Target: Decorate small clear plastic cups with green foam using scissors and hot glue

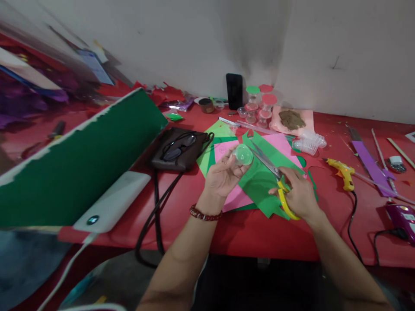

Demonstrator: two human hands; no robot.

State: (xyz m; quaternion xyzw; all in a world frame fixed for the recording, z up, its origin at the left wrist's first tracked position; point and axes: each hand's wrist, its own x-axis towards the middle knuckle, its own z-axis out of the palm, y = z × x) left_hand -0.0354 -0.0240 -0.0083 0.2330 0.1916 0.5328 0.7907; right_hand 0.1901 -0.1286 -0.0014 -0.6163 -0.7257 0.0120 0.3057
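Note:
In my left hand (223,175) is a small clear plastic cup (244,154) with green showing across its round face, pinched between thumb and fingers. My right hand (300,192) grips a pair of scissors (267,164) by the yellow handles, the metal blades pointing up and left toward the cup. Whether the blades touch the cup I cannot tell. Under both hands lie overlapping sheets: green paper (264,190) with cut edges on top, and pink paper (238,199) beneath it.
Stacked cups with red and green tops (268,101) stand by the wall near a black phone (234,91). At right lie nested clear cups (309,143), a yellow glue gun (343,172) and a purple-handled blade (372,166). Left are a brown bag (171,162), white power bank (112,203) and green board (97,160).

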